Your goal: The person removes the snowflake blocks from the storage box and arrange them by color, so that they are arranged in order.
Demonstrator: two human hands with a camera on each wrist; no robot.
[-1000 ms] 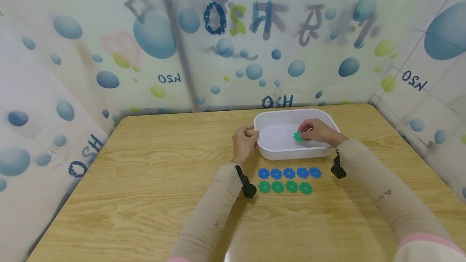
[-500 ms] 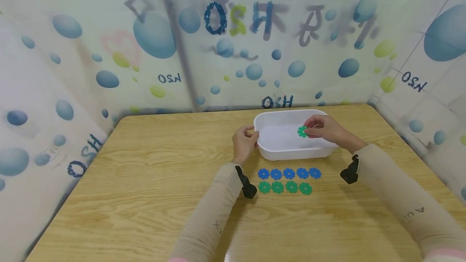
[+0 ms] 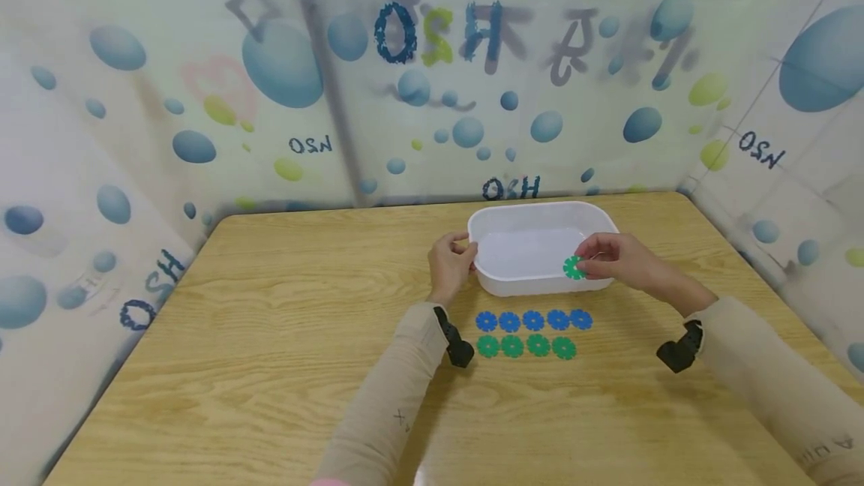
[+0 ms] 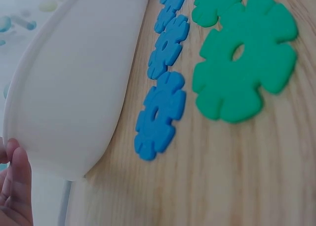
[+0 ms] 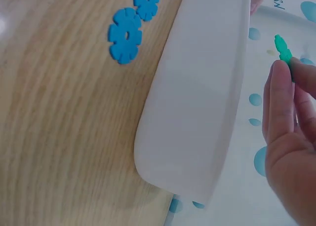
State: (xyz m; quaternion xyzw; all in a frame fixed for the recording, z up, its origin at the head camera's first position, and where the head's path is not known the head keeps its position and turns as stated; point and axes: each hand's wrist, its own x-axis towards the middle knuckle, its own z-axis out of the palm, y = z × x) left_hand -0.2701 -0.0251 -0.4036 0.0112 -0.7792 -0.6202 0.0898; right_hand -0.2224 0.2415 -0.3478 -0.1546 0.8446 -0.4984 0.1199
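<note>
My right hand (image 3: 621,261) pinches a green notched snowflake disc (image 3: 573,268) above the near right side of a white plastic basin (image 3: 526,285). In the right wrist view the disc (image 5: 283,48) appears edge-on between thumb and fingertips. My left hand (image 3: 451,268) grips the basin's left rim with thumb and fingers; the left wrist view catches its fingers (image 4: 19,176) at that rim. On the table in front of the basin lie a row of several blue snowflake discs (image 3: 533,320) and, nearer, a row of several green ones (image 3: 512,346).
The wooden table (image 3: 283,336) extends widely to the left and in front. A patterned wall covering (image 3: 432,118) stands behind the table's far edge and along both sides. Black wrist cameras (image 3: 680,347) are strapped to both sleeves.
My right hand has drawn the green disc from inside the basin up and then rightward and nearer, over the near wall. The left hand keeps its grip on the rim.
</note>
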